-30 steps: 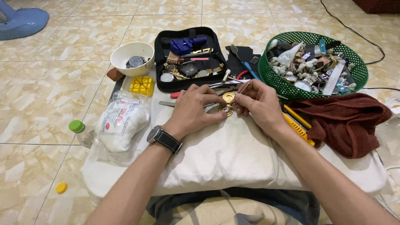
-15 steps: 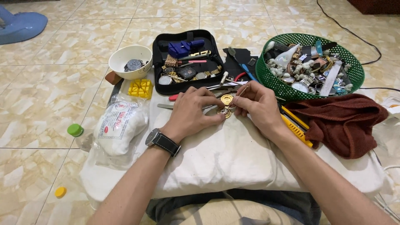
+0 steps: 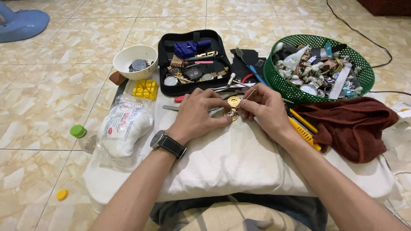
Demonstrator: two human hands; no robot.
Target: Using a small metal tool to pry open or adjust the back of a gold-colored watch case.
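Note:
A gold-coloured watch lies on a white cushion in front of me. My left hand, with a dark wristwatch on its wrist, presses down on the watch's near side and holds it steady. My right hand pinches a thin metal tool whose tip points at the watch. Both hands touch each other over the watch.
Behind the hands lie an open black tool case, a white bowl with a watch in it, a yellow block and a green basket full of watch parts. A maroon cloth sits right, a plastic bag left.
Both hands stay over the gold watch with only small finger shifts. The camera view has drifted slightly.

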